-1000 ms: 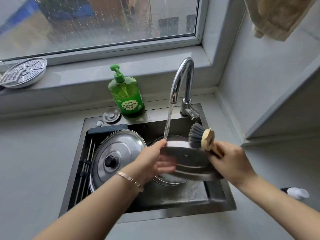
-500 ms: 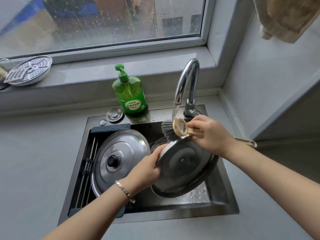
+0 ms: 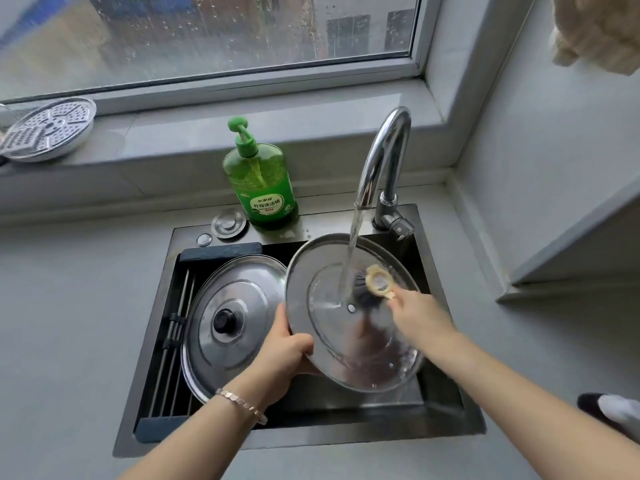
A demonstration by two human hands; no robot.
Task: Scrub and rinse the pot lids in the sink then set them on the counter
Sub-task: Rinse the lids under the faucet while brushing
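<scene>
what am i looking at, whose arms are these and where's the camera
No machine: a person's bare arms, filmed by a camera worn on their head, looking down at a kitchen sink. The left hand grips the rim of a metal lid, tilted under the running tap. The right hand holds a brush against it. A second lid with a black knob rests in the sink. A green soap bottle stands behind the sink; a holed metal tray sits on the windowsill.
</scene>
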